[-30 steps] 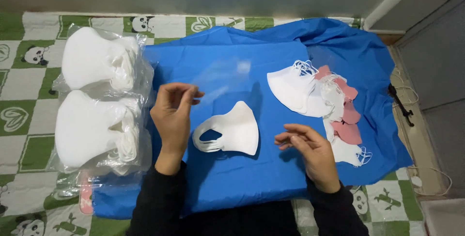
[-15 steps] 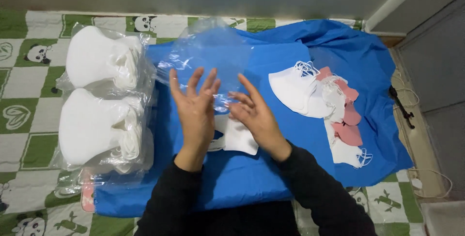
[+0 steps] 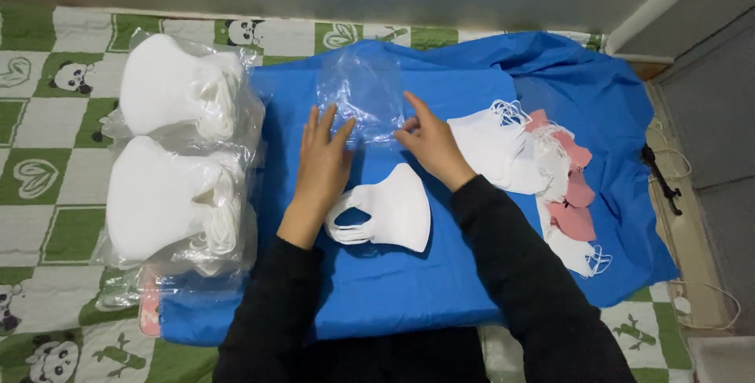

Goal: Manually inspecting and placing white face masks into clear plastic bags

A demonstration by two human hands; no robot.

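A clear plastic bag (image 3: 368, 93) lies on the blue cloth (image 3: 440, 281), lifted a little at its far end. My left hand (image 3: 322, 164) lies flat with its fingers spread on the bag's near left corner. The fingertips of my right hand (image 3: 429, 143) pinch its near right edge. Just below my hands rests a folded white face mask (image 3: 393, 210) with its ear loops pointing left, touched by neither hand.
Two clear bags stuffed with white masks (image 3: 177, 92) (image 3: 169, 198) sit on the left over the green-and-white panda mat (image 3: 47, 155). A loose heap of white and pink masks (image 3: 543, 167) lies at the right. A wall runs along the far edge.
One second ago my hands were apart beside the mask. They came together on the clear bag, and now they hold it flatter and farther from me, uncovering the mask.
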